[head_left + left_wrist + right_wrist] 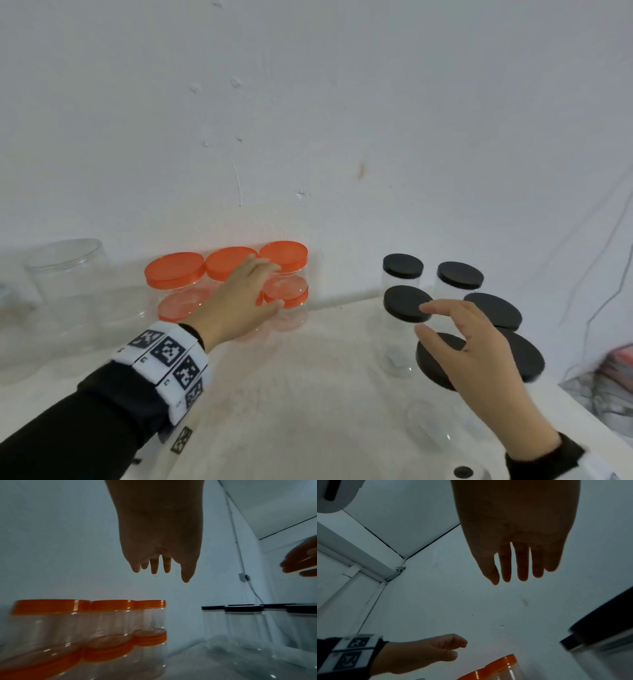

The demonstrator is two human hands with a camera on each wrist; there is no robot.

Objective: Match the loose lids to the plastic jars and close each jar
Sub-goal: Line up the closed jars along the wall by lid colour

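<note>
Orange-lidded clear jars (pixel 174 270) stand in two stacked layers against the wall; the left wrist view shows them low at the left (pixel 51 607). My left hand (pixel 274 284) hovers over their right end with relaxed fingers and holds nothing (pixel 169 574). On the right stands a group of clear jars with black lids (pixel 403 265), also seen in the left wrist view (pixel 243 608). My right hand (pixel 424 320) floats above the front black lids (pixel 436 359) with its fingers spread and empty (pixel 508 580).
A large clear jar without a lid (pixel 68 270) stands at the far left. A small clear open jar (pixel 428 425) sits near the front of the white table (pixel 308 377). The table's right edge (pixel 582 404) drops off by cables. The wall is close behind.
</note>
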